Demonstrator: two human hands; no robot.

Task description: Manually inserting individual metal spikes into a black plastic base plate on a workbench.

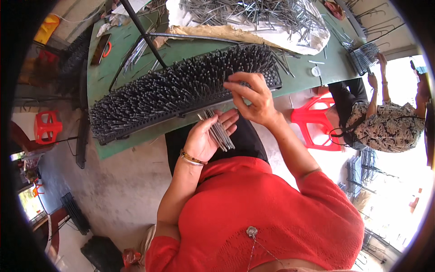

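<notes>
My left hand (202, 136) is palm up below the near edge of a long black rack, its thumb laid across a small bundle of thin grey metal rods (220, 136). Over the right part of the rack is my right hand (255, 97), thumb and fingers drawn together in a pinch. Whatever lies between those fingertips is too small to make out. The perforated black rack (274, 79) slants across the table's near edge. Densely packed upright rods (149, 99) fill most of it, while bare holes show at its right end.
Loose rods (253, 16) are heaped on a white sheet (315, 41) on the green table (299, 81). A dark metal bar (144, 34) rises behind the rack. Orange-handled scissors (107, 49) lie far left. At right, another person (385, 124) works beside a red stool (312, 119).
</notes>
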